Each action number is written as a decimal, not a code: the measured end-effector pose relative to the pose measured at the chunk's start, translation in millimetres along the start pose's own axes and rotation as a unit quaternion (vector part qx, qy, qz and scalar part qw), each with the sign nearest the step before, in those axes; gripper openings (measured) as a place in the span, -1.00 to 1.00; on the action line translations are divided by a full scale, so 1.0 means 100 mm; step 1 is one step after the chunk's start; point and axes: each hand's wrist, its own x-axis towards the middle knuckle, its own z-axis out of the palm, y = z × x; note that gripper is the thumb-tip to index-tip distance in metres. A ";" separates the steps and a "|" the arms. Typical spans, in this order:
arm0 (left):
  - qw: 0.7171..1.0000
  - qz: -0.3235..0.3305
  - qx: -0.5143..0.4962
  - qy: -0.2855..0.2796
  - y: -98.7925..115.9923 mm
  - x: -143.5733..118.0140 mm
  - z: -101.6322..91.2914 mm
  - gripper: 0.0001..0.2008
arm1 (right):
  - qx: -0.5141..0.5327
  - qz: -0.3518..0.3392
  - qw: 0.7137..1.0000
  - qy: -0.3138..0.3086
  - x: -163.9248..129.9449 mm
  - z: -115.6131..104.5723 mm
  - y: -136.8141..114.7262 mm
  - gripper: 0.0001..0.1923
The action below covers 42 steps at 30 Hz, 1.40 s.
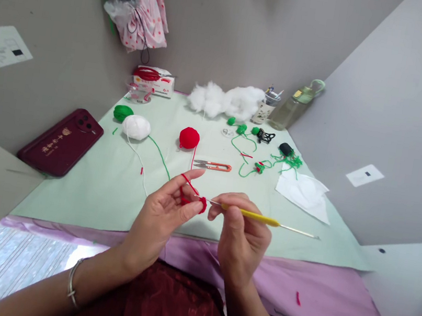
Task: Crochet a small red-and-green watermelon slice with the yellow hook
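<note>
Near the table's front edge, my left hand [161, 209] pinches a small piece of red crochet work [203, 205] between thumb and fingers. Red yarn [194, 158] loops over its raised index finger and runs back to a red yarn ball [189, 138]. My right hand [243, 231] is closed round a crochet hook [261, 218] with a yellow handle and metal ends. The hook's left tip meets the red work; its other end points right, over the table. Just beyond my hands lie orange-handled thread snips [213, 166].
White [136, 128] and green yarn balls [123, 113] sit at left, beside a dark red phone [62, 141]. White stuffing [225, 101], a pen cup [266, 108] and a bottle [293, 107] stand at the back. Green crocheted pieces [241, 129] and white paper [303, 193] lie at right.
</note>
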 end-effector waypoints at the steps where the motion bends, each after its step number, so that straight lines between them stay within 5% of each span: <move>1: 1.000 0.002 -0.002 -0.001 -0.02 -0.01 0.01 -0.53 | -0.038 -0.028 0.999 -0.008 -0.02 0.00 0.01 -0.80; 7: 0.982 -0.148 -0.111 -0.039 0.05 0.03 0.01 -0.55 | -0.289 -0.238 0.926 -0.058 -0.07 -0.08 0.10 -0.65; 9: 0.973 -0.180 -0.140 -0.043 0.11 0.08 -0.03 -0.61 | -0.243 -0.207 0.947 -0.041 -0.02 -0.11 0.10 -0.70; 11: 0.976 -0.166 -0.139 -0.034 0.14 0.12 -0.07 -0.66 | -0.133 -0.115 0.984 -0.004 0.04 -0.12 0.07 -0.75; 14: 0.990 -0.111 -0.085 -0.022 0.11 0.12 -0.09 -0.67 | -0.025 -0.019 0.999 0.004 0.08 -0.09 0.03 -0.75; 17: 0.999 -0.038 -0.031 -0.019 0.02 0.08 -0.07 -0.58 | -0.136 -0.084 0.986 -0.038 0.02 -0.03 0.05 -0.76; 21: 0.997 -0.052 -0.023 -0.043 -0.02 0.04 -0.05 -0.48 | -0.235 -0.208 0.949 -0.010 -0.08 0.00 0.10 -0.57; 26: 0.994 -0.090 -0.017 -0.061 0.07 0.06 -0.04 -0.55 | -0.030 -0.029 0.999 -0.025 -0.01 -0.04 0.07 -0.76; 29: 0.992 -0.110 0.000 -0.067 0.12 0.07 -0.06 -0.60 | 0.086 0.078 0.993 -0.028 0.06 -0.07 0.06 -0.81; 32: 0.992 -0.100 0.025 -0.066 0.13 0.06 -0.08 -0.63 | 0.099 0.101 0.989 -0.047 0.07 -0.09 0.03 -0.78; 36: 0.996 -0.036 0.061 -0.045 0.09 0.04 -0.09 -0.64 | -0.082 -0.034 0.993 -0.075 0.00 -0.13 -0.02 -0.76; 38: 0.998 -0.017 0.061 -0.028 0.07 0.03 -0.08 -0.60 | -0.204 -0.153 0.961 -0.106 -0.04 -0.15 -0.01 -0.73; 40: 0.999 -0.045 0.019 -0.023 0.05 0.03 -0.07 -0.56 | -0.290 -0.238 0.919 -0.122 -0.08 -0.16 0.01 -0.66; 42: 0.992 -0.113 -0.039 -0.037 0.07 0.03 -0.06 -0.54 | -0.306 -0.248 0.913 -0.108 -0.09 -0.16 0.02 -0.63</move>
